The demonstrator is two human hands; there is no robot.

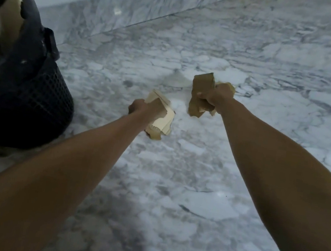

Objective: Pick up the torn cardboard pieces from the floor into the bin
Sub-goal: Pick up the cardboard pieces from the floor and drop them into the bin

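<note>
Marble floor (194, 182) stretches under you. Your left hand (141, 109) clutches a pale wad of torn cardboard pieces (162, 120); your right hand (217, 97) clutches a browner bundle (202, 88). Both look light, stiff and loosely stacked, so squeeze across the middle. To your left stands the dark mesh bin (37, 94).

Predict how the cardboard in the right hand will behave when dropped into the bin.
The cardboard looks crumpled and torn, so probably light and bendy. The right hand bunches several scraps, so they may scatter. The bin already holds some, so they'd land softly.
</note>
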